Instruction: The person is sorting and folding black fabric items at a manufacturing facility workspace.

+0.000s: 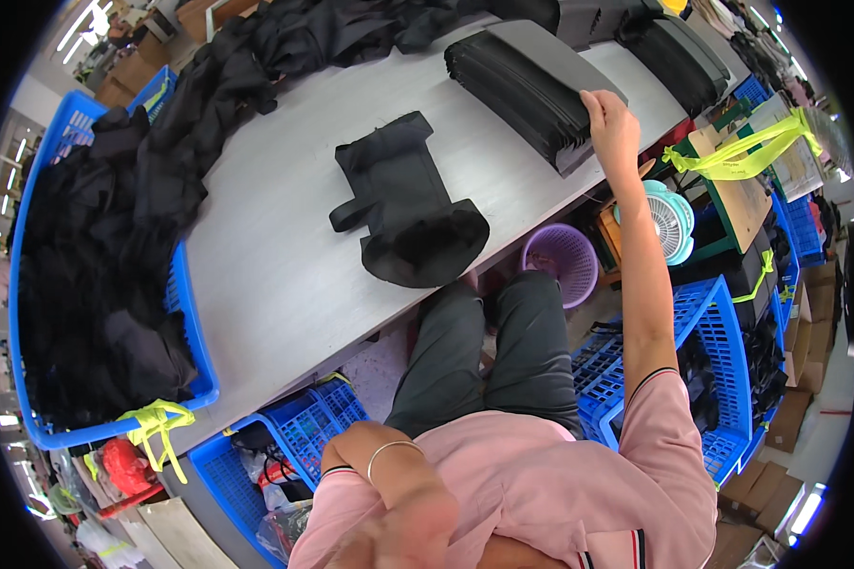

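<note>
Pinching edge of grey top panel [555, 59] w/ R hand [616, 135], on dark stack [508, 90] beyond & R of black fabric piece [417, 185]; prob. choosing free edge for getting fingertips under. Having piece lying unheld, prob. for easy reach. Holding L hand [416, 522] by torso [531, 474], on near side of piece, blurred; can't tell whether gripping anything. Having blue basket [17, 284] standing L of piece, prob. for containing black cloth [104, 266].
</note>
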`<action>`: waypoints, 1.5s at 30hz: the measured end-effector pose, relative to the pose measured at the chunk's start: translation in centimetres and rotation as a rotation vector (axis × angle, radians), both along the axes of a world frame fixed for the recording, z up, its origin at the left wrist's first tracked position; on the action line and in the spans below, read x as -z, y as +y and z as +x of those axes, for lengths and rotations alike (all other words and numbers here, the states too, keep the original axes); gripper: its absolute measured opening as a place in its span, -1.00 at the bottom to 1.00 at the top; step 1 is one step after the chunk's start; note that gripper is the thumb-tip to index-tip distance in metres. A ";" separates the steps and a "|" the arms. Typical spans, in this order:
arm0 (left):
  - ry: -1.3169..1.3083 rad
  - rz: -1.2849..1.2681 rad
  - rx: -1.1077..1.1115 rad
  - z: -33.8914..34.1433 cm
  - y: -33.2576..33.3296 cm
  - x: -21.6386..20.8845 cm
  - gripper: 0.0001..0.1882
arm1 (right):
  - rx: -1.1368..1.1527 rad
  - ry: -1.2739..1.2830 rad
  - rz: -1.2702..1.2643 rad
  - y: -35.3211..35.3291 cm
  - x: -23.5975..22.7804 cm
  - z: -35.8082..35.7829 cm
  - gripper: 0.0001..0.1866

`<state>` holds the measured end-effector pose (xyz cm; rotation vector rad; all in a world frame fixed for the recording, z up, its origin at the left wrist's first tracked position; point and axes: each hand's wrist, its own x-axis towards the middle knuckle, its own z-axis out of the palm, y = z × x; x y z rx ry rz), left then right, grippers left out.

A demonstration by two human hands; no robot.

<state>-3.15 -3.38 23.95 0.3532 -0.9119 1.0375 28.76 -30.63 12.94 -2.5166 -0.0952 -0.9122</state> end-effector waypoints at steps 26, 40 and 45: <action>1.332 0.307 1.627 2.9 -6.7 25.0 -0.18 | -0.378 0.604 0.503 7.5 2.4 -34.7 -0.80; 1.548 0.322 1.007 3.2 -2.8 16.8 -0.64 | -0.245 0.270 0.121 8.8 1.9 -34.5 -0.48; 1.525 0.464 0.508 2.1 -1.4 16.2 -0.67 | -0.514 0.641 0.517 9.3 3.7 -33.0 -0.53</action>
